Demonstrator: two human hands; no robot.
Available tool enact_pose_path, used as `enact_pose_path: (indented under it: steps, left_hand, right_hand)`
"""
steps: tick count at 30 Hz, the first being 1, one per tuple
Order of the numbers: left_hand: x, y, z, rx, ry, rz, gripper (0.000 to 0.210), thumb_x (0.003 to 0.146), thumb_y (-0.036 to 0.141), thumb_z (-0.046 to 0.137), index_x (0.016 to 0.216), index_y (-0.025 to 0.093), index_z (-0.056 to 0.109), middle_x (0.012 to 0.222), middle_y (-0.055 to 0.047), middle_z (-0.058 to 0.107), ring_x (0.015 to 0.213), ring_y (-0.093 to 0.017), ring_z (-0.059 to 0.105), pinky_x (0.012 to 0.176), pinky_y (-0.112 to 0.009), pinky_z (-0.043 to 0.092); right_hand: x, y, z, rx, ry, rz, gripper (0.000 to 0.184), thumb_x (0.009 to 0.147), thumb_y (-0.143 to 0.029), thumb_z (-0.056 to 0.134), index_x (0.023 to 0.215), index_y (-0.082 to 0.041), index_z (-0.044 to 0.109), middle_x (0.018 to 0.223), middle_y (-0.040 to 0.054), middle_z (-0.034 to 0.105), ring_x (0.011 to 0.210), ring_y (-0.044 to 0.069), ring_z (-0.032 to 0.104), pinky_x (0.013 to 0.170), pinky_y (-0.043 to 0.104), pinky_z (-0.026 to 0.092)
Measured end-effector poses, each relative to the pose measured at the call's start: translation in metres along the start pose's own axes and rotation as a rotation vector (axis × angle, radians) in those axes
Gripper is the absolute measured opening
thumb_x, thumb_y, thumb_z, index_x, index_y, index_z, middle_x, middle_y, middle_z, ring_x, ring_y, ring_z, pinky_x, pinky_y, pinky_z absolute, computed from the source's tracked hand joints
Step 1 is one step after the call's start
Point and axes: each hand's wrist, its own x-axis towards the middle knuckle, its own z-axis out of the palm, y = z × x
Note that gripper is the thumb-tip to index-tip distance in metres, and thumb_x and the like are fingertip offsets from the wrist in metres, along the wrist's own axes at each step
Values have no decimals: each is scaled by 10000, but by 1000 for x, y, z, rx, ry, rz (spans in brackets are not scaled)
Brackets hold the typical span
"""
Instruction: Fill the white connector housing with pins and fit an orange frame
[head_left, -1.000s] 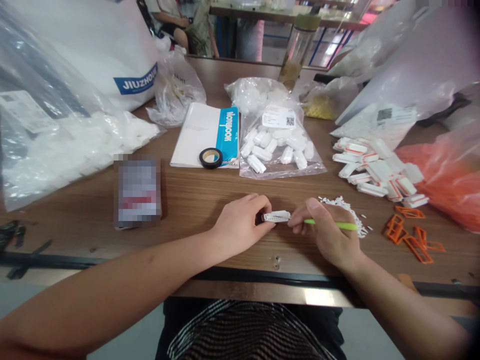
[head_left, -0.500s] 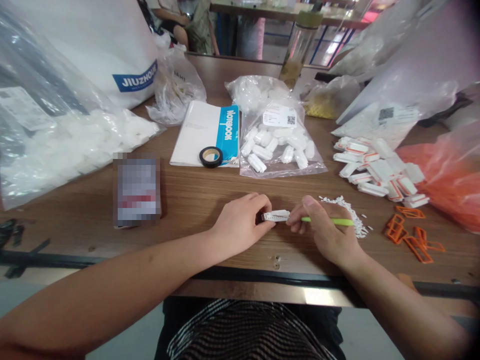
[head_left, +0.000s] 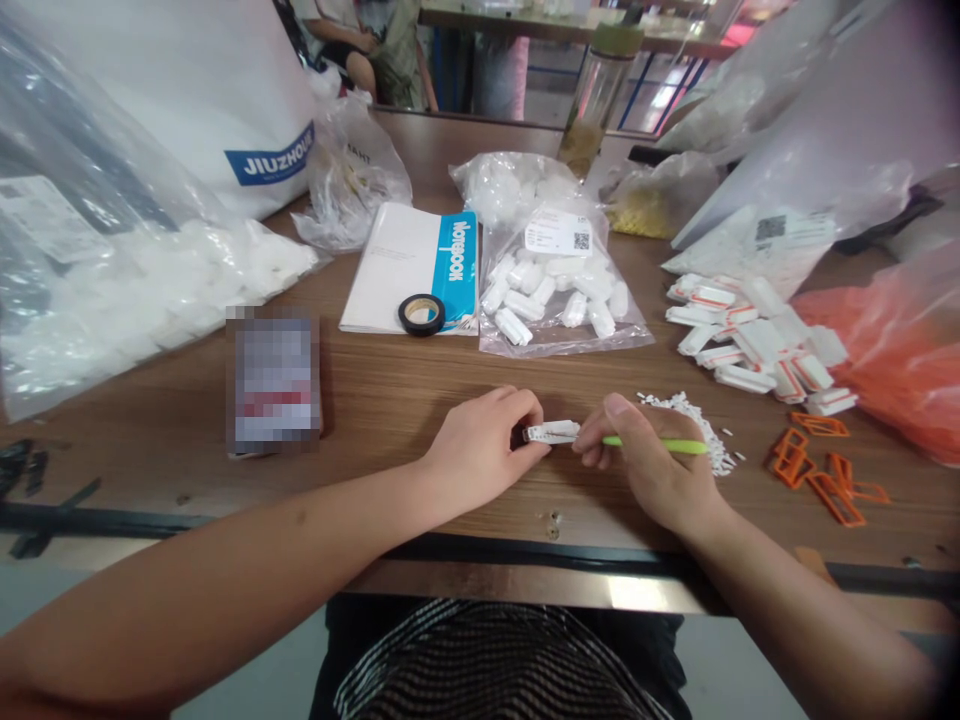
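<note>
My left hand (head_left: 491, 440) pinches the left end of a small white plastic connector housing (head_left: 553, 431) with a row of holes along its side. In my right hand (head_left: 649, 455) is a slim tool with a lime-green handle (head_left: 688, 445), held like a pen, its tip at the housing's right end. The tip itself is hidden by my fingers and the housing. Tiny white plastic pieces (head_left: 716, 448) lie heaped just behind and right of my right hand. Farther right are several orange rectangular frames (head_left: 836, 498), with a pile of white housings with orange edges (head_left: 757, 335) behind them.
A clear bag of white housings (head_left: 555, 290) lies at the back middle, beside a notebook (head_left: 390, 270) with a roll of black tape (head_left: 421, 314) on it. A blurred box (head_left: 274, 385) stands left. Large bags (head_left: 150, 270) line the left; an orange-filled bag (head_left: 900, 350) sits right.
</note>
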Motion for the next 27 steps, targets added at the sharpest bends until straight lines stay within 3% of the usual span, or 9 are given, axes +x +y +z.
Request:
enact_pose_path:
  steps: [7, 14, 19, 27]
  left_hand:
    - [0, 0, 0, 0, -4, 0, 116, 806, 250, 677, 837, 214, 571, 818, 18, 593, 685, -134, 509, 608, -292, 351]
    - [0, 1, -2, -4, -10, -6, 123, 801, 245, 682, 831, 212, 567, 788, 23, 580, 667, -131, 495, 600, -291, 343]
    - [0, 2, -1, -7, 3, -3, 126, 812, 257, 676, 815, 208, 560, 760, 30, 567, 651, -124, 488, 600, -287, 342]
    - [1, 1, -1, -5, -9, -4, 138, 804, 266, 686, 826, 211, 562, 767, 32, 568, 660, -125, 491, 602, -286, 341]
  right_hand:
    - [0, 0, -1, 68, 65, -6, 488, 987, -430, 455, 650, -203, 725, 637, 41, 676, 540, 122, 597, 497, 271, 471]
    - [2, 2, 0, 2, 36, 42, 499, 984, -452, 450, 643, -193, 706, 624, 39, 669, 530, 116, 596, 489, 253, 476]
    - [0, -2, -1, -121, -15, -9, 451, 991, -428, 445, 717, -189, 711, 662, 37, 669, 584, 126, 613, 548, 270, 490]
    - [-3, 1, -1, 23, 13, -74, 461, 1003, -377, 437, 684, -200, 720, 652, 29, 666, 563, 119, 608, 531, 271, 476]
